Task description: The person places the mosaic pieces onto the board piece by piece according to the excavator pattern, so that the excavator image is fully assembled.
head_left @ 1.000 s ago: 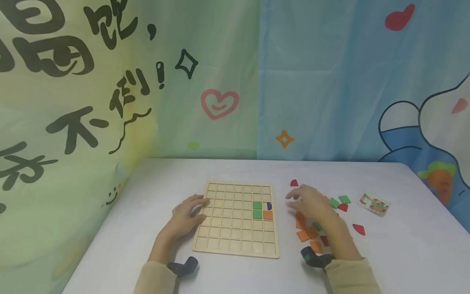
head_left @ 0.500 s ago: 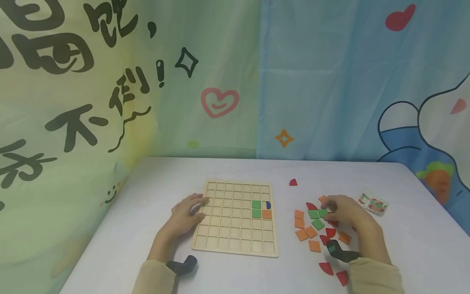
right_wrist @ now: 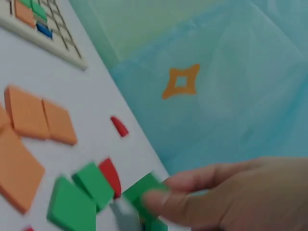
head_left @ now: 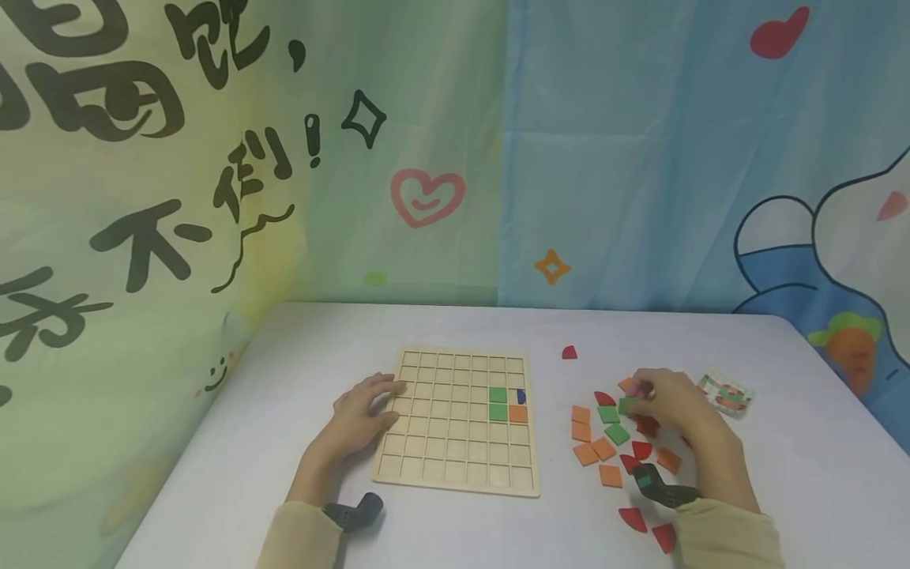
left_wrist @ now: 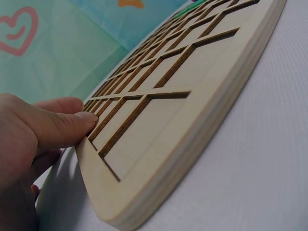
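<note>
A pale wooden grid board (head_left: 435,431) lies flat on the white table. My left hand (head_left: 361,412) rests at its left edge, with thumb and fingertips touching the rim. In the left wrist view the thumb (left_wrist: 72,129) lies over the edge of the grid. Among loose tiles to the right of the board, my right hand (head_left: 674,405) pinches a green square tile (right_wrist: 140,188) between thumb and fingers, tilted in the right wrist view. Two green tiles (head_left: 498,412), an orange tile (head_left: 518,413) and a small blue half-round piece (head_left: 521,397) sit in the board's right-hand cells.
Orange square tiles (head_left: 586,454), red quarter-round pieces (head_left: 631,519) and more green tiles (head_left: 617,434) lie loose around my right hand. One red piece (head_left: 569,352) lies farther back. A small patterned card (head_left: 727,393) is at the right. A printed curtain (head_left: 604,158) hangs behind the table.
My right hand has moved right from beside the board to the loose tiles and now pinches a green tile. The left hand has stayed at the board's edge.
</note>
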Tool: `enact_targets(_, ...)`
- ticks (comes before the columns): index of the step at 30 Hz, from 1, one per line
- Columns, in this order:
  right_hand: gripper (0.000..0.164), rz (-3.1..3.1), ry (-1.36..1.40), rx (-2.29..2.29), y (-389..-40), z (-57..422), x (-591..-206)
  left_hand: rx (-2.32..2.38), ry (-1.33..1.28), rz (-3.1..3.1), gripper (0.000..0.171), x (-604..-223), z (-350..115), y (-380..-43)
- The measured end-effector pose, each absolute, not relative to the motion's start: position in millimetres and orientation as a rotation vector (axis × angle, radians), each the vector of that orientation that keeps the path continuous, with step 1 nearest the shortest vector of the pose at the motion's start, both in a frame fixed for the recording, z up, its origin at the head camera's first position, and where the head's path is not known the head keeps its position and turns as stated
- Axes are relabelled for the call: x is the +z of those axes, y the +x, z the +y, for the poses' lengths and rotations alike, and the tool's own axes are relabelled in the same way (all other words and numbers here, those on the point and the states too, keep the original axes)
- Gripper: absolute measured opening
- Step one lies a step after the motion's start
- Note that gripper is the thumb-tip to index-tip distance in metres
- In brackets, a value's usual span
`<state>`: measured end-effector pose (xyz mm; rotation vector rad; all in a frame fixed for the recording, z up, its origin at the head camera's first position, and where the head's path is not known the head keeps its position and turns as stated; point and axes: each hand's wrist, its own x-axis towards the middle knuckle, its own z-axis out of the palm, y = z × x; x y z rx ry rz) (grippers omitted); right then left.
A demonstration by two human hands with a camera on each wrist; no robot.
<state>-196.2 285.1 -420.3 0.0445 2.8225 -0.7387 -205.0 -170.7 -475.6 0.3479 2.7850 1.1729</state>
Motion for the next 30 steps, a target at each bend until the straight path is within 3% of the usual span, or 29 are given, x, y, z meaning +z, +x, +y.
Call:
enact_targets(13,0.011,3.070,-0.243,-0.960,-203.5,138.2,-443.7,1.175,0.345,2.783,0.045,-478.0,-171.0,-206.2)
enact_targets(30,0.005,3.041,-0.392,-1.020,-194.6,109.8,-460.1,1.185,0.326,2.786,0.046,-477.1,-169.5,-206.7)
